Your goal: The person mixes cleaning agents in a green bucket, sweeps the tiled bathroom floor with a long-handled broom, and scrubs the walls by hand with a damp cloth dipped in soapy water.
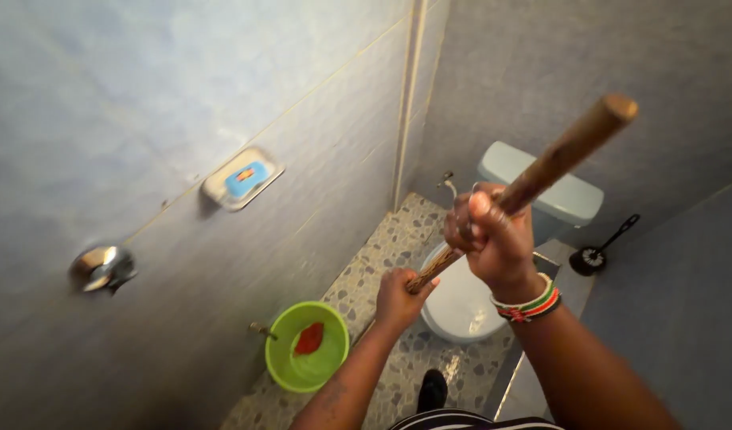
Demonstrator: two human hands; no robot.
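Both my hands grip a long brown wooden handle (569,147) that slants from upper right down towards the floor. My right hand (493,235), with a beaded bracelet on the wrist, holds it higher up. My left hand (398,299) holds it lower, just left of the white toilet bowl (461,306). The handle's lower end is hidden behind my left hand.
A green basin (306,346) holding water and a red cloth stands on the pebble floor by the left wall. A soap dish (242,179) with a blue bar and a chrome fitting (101,267) hang on the tiled wall. A black toilet brush (597,253) lies right of the cistern (553,187).
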